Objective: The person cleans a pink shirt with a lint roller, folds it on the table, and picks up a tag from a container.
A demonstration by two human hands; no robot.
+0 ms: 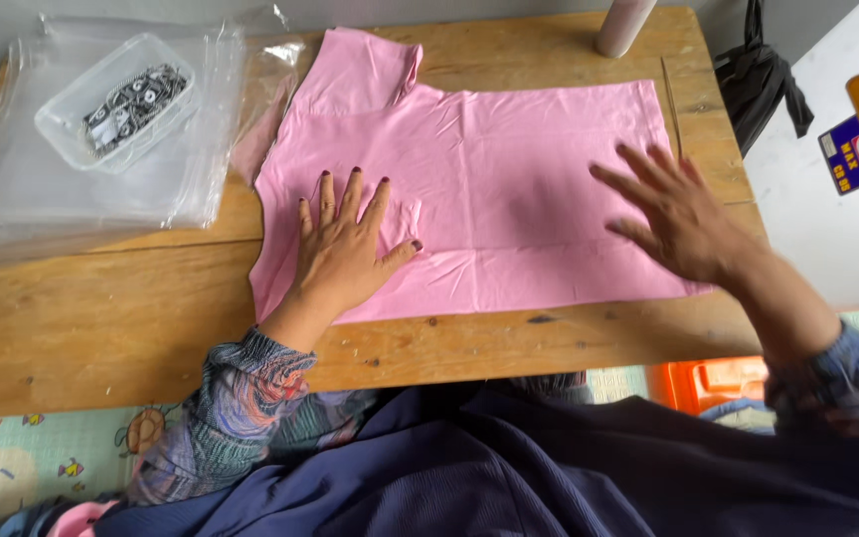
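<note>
Left of the pink garment (509, 189): a stack of clear plastic bags (82, 189) with a clear box (116, 99) on top. Spread flat across the wooden bench (101, 318), soft, light and limp, probably prone to creasing and sliding; best taken at an edge or corner. Left hand (340, 249) pressed flat on its near left part, fingers (350, 199) spread, gripping nothing. Right hand (673, 214) over the right edge, fingers splayed, released; contact unclear.
</note>
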